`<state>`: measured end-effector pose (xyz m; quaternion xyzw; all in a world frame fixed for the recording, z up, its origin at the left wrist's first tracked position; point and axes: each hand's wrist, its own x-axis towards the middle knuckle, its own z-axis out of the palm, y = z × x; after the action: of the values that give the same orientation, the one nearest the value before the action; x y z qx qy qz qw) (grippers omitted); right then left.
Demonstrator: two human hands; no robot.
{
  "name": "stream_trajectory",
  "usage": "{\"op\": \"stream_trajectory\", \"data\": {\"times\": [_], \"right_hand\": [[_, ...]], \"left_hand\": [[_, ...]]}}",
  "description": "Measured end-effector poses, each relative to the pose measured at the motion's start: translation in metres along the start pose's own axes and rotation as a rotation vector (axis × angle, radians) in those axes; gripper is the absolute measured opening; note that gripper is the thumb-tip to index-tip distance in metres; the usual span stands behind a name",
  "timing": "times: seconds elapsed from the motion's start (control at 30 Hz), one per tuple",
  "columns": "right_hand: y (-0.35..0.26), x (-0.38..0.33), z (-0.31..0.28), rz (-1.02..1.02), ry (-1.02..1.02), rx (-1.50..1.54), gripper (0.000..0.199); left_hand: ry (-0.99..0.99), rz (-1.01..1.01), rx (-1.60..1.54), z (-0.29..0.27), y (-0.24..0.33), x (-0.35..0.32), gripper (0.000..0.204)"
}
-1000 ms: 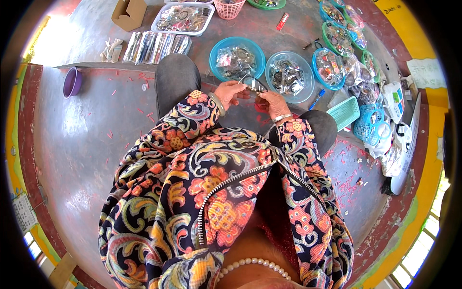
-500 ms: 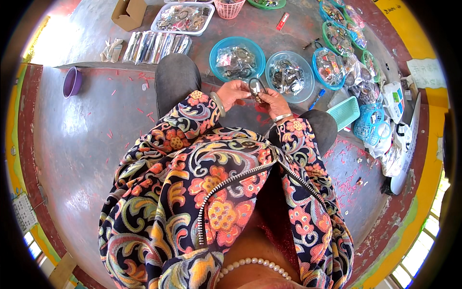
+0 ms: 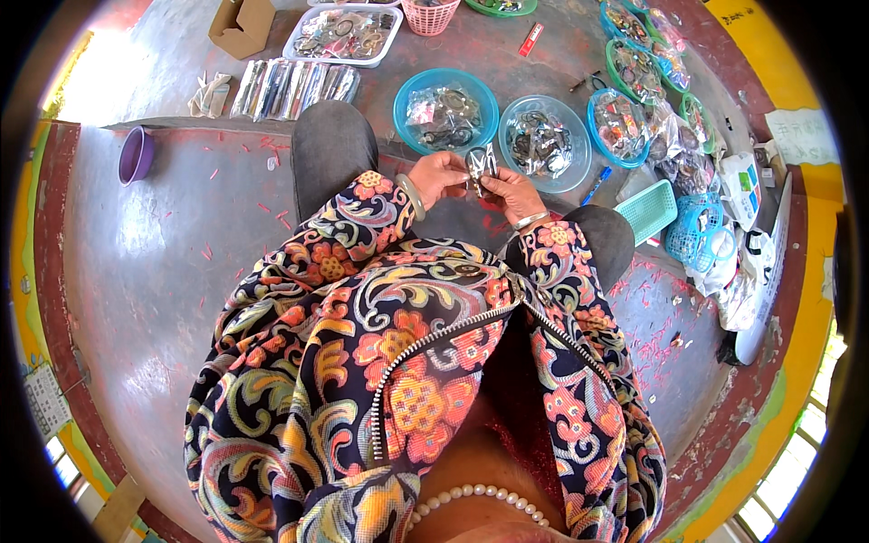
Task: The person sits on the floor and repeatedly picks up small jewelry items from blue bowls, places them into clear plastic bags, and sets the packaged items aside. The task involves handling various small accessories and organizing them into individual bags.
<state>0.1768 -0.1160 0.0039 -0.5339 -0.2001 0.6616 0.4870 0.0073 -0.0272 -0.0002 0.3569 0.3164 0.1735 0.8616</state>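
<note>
Both of my hands meet in front of my knees around a small shiny packet (image 3: pixel 482 163). It looks like clear plastic with a dark band, perhaps a hair tie, inside; glare hides the details. My left hand (image 3: pixel 437 178) pinches its left edge between thumb and fingers. On the other side, the fingers of my right hand (image 3: pixel 513 194) close on the lower right edge. Just beyond lie a blue basin (image 3: pixel 401 110) of clear packets and a clear round basin (image 3: pixel 579 172) of dark banded items in plastic.
Several basins line the right, among them a blue one (image 3: pixel 593 136) beside a mint-green basket (image 3: pixel 647 214). A white tray (image 3: pixel 291 47) of packets, a stack of flat packages (image 3: pixel 294 89) and a cardboard box (image 3: pixel 242 27) are far left. A purple tub (image 3: pixel 137 154) stands left.
The dark loop that stood up between my hands has turned, and a shiny plastic face now shows toward me. My left fingers have come closer in to grip its left edge.
</note>
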Motion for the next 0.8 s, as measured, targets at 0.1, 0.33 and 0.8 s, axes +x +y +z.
{"op": "stream_trajectory", "data": {"times": [0.1,0.33,0.8], "right_hand": [[0.003,0.001,0.0,-0.04,0.03,-0.013,0.012],[0.006,0.002,0.002,-0.093,0.05,-0.035,0.013],[0.001,-0.002,0.007,-0.059,-0.016,-0.034,0.015]], "left_hand": [[-0.043,-0.026,-0.094,-0.006,-0.003,0.004,0.013],[0.008,-0.011,-0.116,-0.006,-0.004,0.005,0.011],[0.053,-0.059,0.087,-0.003,0.001,0.002,0.015]]}}
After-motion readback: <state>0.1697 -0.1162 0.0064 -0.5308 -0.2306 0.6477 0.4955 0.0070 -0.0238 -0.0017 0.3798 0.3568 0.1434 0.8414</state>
